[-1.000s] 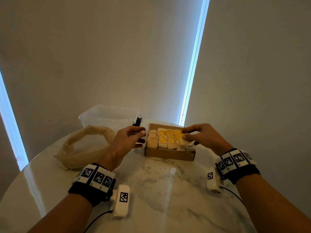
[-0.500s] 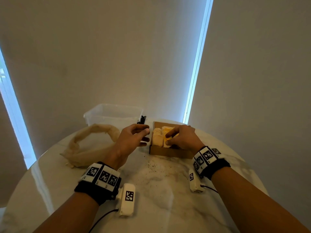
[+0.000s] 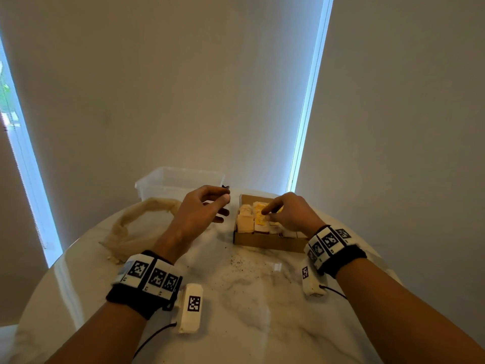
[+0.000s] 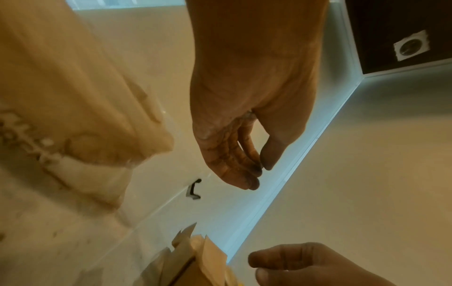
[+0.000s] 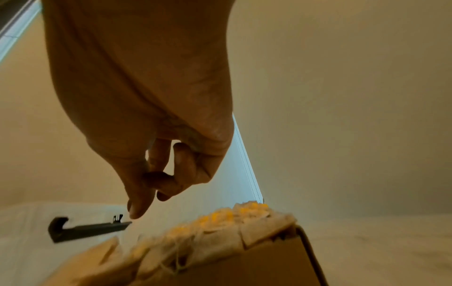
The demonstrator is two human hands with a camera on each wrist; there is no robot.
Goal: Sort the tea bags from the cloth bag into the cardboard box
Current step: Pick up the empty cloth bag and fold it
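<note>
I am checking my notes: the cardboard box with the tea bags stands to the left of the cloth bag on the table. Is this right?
Not quite. The head view shows the cardboard box with the tea bags to the right of the cloth bag, not the left. Both are on the table, as you wrote.

Table (image 3: 236, 298): carrying everything, with the wall standing behind it.
Cardboard box (image 3: 265, 243): sitting on the table right of centre, toward the far edge.
Tea bags (image 3: 246, 222): standing packed in rows inside the cardboard box.
Cloth bag (image 3: 136, 227): lying on the table to the left, well apart from the cardboard box.
Plastic tub (image 3: 178, 179): sitting behind the cloth bag, at the table's far edge.
Left hand (image 3: 202, 211): hovering between the cloth bag and the cardboard box.
Right hand (image 3: 291, 214): reaching over the tea bags in the cardboard box.
</note>
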